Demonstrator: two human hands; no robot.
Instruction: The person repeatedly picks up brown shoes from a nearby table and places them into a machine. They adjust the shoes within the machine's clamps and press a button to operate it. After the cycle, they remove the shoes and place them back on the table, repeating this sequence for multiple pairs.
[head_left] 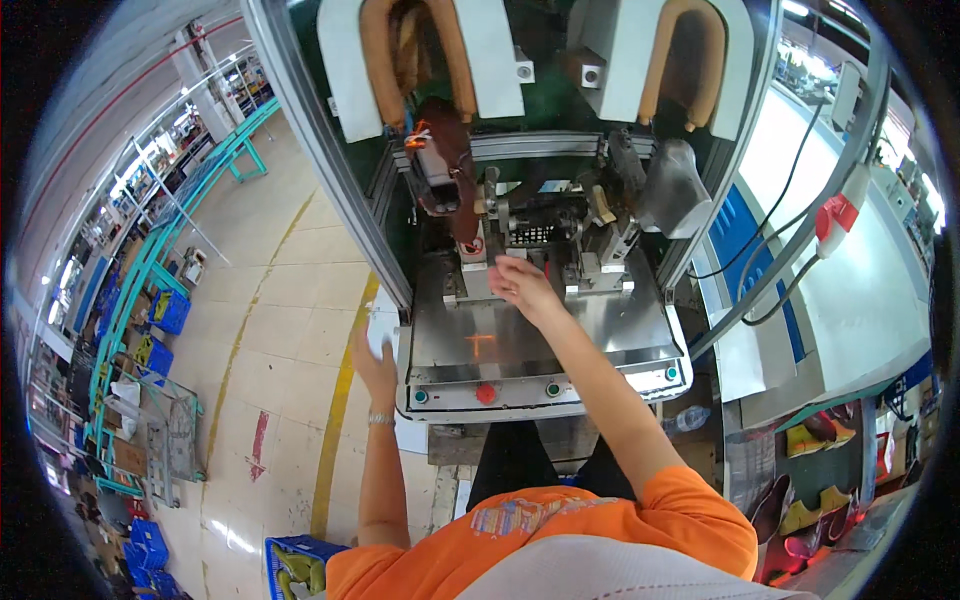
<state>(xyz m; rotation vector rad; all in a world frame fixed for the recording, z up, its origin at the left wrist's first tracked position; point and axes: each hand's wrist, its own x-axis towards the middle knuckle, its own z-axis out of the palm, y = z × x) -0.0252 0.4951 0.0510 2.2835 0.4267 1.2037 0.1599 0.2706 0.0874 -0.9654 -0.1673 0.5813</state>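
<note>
My right hand [522, 288] reaches over the machine's metal bed, its fingers loosely bent and nothing visible in them. It is in front of the left metal post [473, 250], just below a dark brown shoe upper [462, 190] on the machine's left form. Whether the fingertips touch the post cannot be told. Beside the machine's front left corner is my left hand [375, 362], open and holding nothing, fingers pointing up and a band on its wrist. On the right side stands a bare silver shoe form [677, 188]. An orange light cross [480, 345] shines on the steel bed [435, 335].
Two white clamp blocks with tan U-shaped pads [465, 60] hang overhead. A red button [486, 394] and green buttons line the front panel. A red-and-white plug [838, 215] hangs at right, above racked shoes [822, 435]. A blue crate [275, 570] sits lower left.
</note>
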